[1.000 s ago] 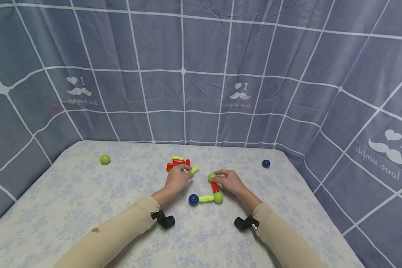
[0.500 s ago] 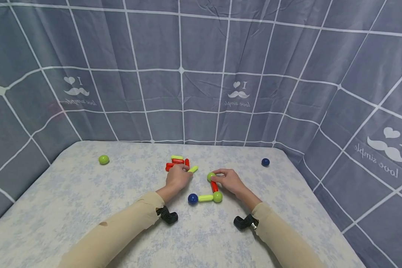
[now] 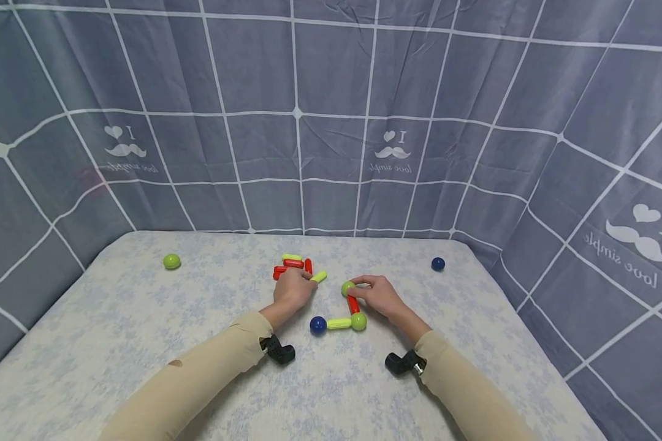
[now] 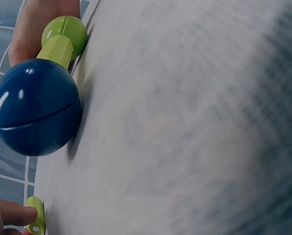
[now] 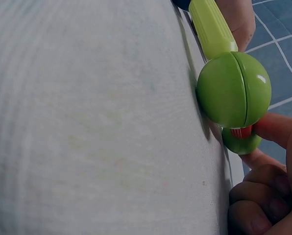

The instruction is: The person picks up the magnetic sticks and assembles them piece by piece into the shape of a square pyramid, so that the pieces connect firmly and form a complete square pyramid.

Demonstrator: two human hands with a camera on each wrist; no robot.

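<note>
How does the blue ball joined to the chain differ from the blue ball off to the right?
The chain's blue ball touches the yellow-green stick; the far blue ball lies alone, touching nothing. The chain's ball sits between both forearms; the far one lies beyond the right hand. Both are dark blue, glossy and round.

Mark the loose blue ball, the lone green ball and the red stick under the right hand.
loose blue ball (image 3: 438, 264), head view, centre of the ball
lone green ball (image 3: 171, 261), head view, its top
red stick (image 3: 353, 304), head view, mid-shaft

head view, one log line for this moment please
left hand: grips green stick | right hand: pinches green ball atop red stick | table
</note>
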